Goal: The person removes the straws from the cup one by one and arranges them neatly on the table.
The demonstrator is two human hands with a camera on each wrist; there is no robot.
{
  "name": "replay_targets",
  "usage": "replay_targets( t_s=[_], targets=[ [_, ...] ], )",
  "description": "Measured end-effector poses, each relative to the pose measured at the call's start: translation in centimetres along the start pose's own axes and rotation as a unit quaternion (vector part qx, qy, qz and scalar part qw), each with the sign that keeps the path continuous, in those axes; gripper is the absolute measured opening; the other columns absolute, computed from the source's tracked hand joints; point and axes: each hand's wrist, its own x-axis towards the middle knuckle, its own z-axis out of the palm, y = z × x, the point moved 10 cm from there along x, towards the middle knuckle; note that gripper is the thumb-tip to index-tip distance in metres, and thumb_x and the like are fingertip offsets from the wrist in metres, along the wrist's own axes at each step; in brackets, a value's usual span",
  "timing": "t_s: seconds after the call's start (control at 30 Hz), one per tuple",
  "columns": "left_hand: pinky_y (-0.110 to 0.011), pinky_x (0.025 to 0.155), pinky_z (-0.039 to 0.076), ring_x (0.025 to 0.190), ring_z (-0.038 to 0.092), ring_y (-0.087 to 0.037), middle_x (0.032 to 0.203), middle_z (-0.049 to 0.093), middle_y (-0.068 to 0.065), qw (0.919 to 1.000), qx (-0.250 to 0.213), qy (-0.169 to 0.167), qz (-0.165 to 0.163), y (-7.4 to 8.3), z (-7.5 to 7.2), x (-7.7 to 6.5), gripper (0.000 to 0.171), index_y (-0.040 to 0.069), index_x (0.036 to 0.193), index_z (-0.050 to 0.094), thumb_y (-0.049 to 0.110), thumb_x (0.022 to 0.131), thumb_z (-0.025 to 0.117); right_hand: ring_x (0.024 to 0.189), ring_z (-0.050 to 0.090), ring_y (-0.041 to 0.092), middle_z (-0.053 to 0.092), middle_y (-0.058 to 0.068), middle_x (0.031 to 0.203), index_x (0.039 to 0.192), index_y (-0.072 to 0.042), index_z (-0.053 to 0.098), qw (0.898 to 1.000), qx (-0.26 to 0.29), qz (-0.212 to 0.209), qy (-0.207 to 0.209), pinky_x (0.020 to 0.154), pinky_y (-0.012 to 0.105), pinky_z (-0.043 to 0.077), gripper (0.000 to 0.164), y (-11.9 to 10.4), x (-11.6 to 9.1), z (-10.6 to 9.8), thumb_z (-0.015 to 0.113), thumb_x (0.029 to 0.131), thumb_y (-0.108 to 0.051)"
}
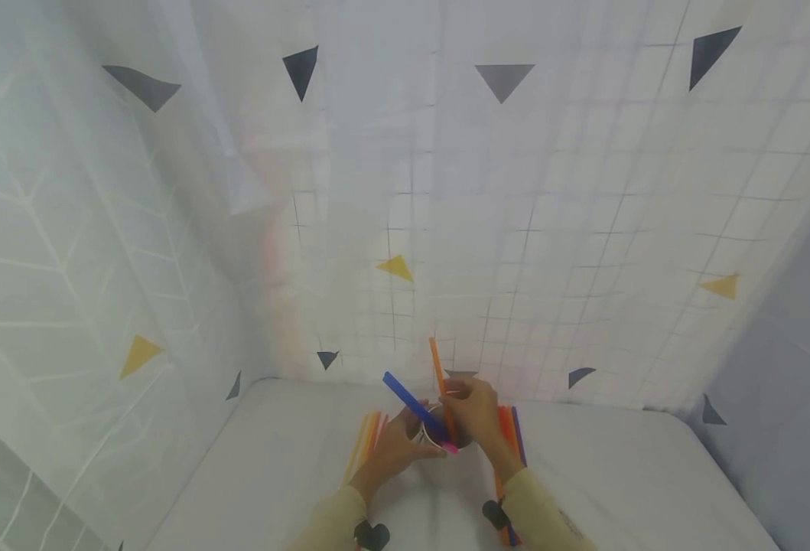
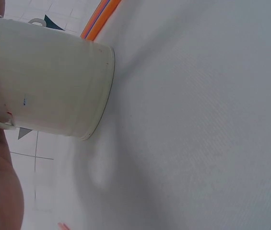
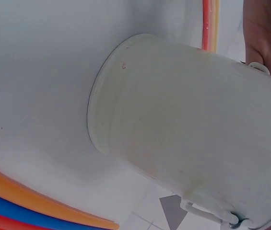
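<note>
A small white bucket (image 2: pixel 53 81) with little side loops stands upright on the table, between both hands. My left hand (image 1: pixel 398 446) grips its left side, thumb along the front near the rim. Over the opening, my right hand (image 1: pixel 476 411) pinches an orange stick (image 1: pixel 436 358), whose lower part reaches into the bucket. A thick blue stick (image 1: pixel 403 394) leans out toward the back left. At the front rim shows the pink end (image 1: pixel 450 448) of another piece. The bucket's bottom inside is hidden in the head view.
Yellow, orange and red sticks (image 1: pixel 362 440) lie on the white table (image 1: pixel 281 436) left of the bucket, partly under the left arm. Orange, red, blue and purple sticks (image 1: pixel 510 432) lie to the right, partly under the right forearm. A patterned sheet (image 1: pixel 460 191) hangs behind.
</note>
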Motion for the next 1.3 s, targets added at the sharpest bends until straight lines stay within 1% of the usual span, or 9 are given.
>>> replay_targets(
  t_s=[0.17,0.27,0.43,0.57,0.67,0.83,0.97,1.13,1.3],
  targets=[
    [-0.041,0.111,0.035,0.137,0.039,-0.017,0.152,0.04,-0.001,1.0,-0.006,0.0,-0.007,-0.1,0.1,0.1,0.105,0.017,0.149,0.039,0.052,0.063,0.087,0.083,0.072,0.021,0.074,0.003,0.096,0.102,-0.015,0.075,1.0,0.017,-0.002,0.015,0.069,0.034,0.06,0.028,-0.1,0.1,-0.7,0.082,0.076,-0.008],
    [-0.041,0.111,0.035,0.137,0.039,-0.017,0.151,0.042,0.0,0.9998,-0.016,0.0,-0.008,-0.2,0.0,0.2,0.105,0.018,0.149,0.039,0.051,0.062,0.088,0.081,0.072,0.02,0.074,0.003,0.095,0.101,-0.014,0.075,0.999,0.025,-0.018,0.032,0.068,0.033,0.06,0.028,-0.5,0.2,-1.4,0.083,0.075,-0.006],
    [-0.04,0.111,0.035,0.137,0.04,-0.016,0.149,0.044,0.0,0.9998,-0.017,-0.003,0.005,-0.2,-0.2,0.2,0.104,0.014,0.149,0.039,0.048,0.064,0.088,0.079,0.071,0.02,0.074,0.004,0.095,0.099,-0.011,0.075,0.996,0.034,-0.057,0.054,0.071,0.028,0.059,0.028,-1.9,0.2,-3.1,0.084,0.073,-0.005],
    [-0.041,0.111,0.035,0.137,0.04,-0.017,0.149,0.045,0.0,0.9999,-0.012,-0.002,0.009,-0.2,-0.3,0.2,0.103,0.015,0.149,0.04,0.05,0.065,0.087,0.081,0.07,0.018,0.074,0.003,0.095,0.1,-0.011,0.075,0.996,0.034,-0.057,0.063,0.071,0.025,0.057,0.029,-3.0,0.1,-4.5,0.085,0.073,-0.01],
    [-0.04,0.111,0.035,0.137,0.04,-0.016,0.149,0.044,0.002,0.9999,-0.009,-0.001,0.006,-0.4,-0.4,0.3,0.103,0.017,0.148,0.04,0.051,0.063,0.087,0.081,0.071,0.02,0.074,0.007,0.095,0.101,-0.007,0.074,0.995,0.052,-0.061,0.067,0.069,0.025,0.058,0.029,-3.5,0.1,-5.5,0.085,0.074,-0.009],
    [-0.039,0.111,0.034,0.137,0.039,-0.015,0.149,0.045,-0.002,0.9997,-0.014,0.001,0.02,-0.4,-0.4,0.5,0.106,0.012,0.149,0.038,0.049,0.063,0.088,0.079,0.071,0.017,0.074,0.007,0.091,0.102,-0.008,0.074,0.993,0.051,-0.074,0.077,0.071,0.022,0.057,0.027,-3.9,0.3,-7.3,0.083,0.077,-0.009],
    [-0.037,0.111,0.034,0.137,0.04,-0.016,0.149,0.045,-0.003,0.9995,-0.016,0.002,0.029,-0.4,-0.5,0.6,0.103,0.012,0.149,0.039,0.046,0.065,0.088,0.08,0.07,0.013,0.074,0.005,0.091,0.103,-0.01,0.074,0.992,0.056,-0.064,0.093,0.074,0.019,0.055,0.027,-4.1,0.4,-8.9,0.083,0.078,-0.014],
    [-0.039,0.111,0.033,0.138,0.039,-0.021,0.149,0.044,-0.008,0.9984,-0.041,0.0,0.039,0.1,-0.8,0.4,0.102,0.009,0.148,0.038,0.04,0.065,0.09,0.082,0.071,0.014,0.073,0.013,0.098,0.108,-0.005,0.071,0.99,0.099,-0.033,0.092,0.073,0.022,0.058,0.031,-4.2,0.8,-10.3,0.082,0.08,-0.016],
    [-0.038,0.111,0.033,0.138,0.038,-0.018,0.151,0.042,-0.008,0.9989,-0.04,-0.002,0.024,-0.1,-0.8,0.5,0.104,0.01,0.149,0.038,0.042,0.064,0.09,0.083,0.071,0.013,0.071,0.014,0.103,0.114,-0.005,0.069,0.991,0.094,-0.013,0.091,0.074,0.021,0.057,0.036,-3.9,1.4,-11.3,0.079,0.083,-0.021]
  ],
)
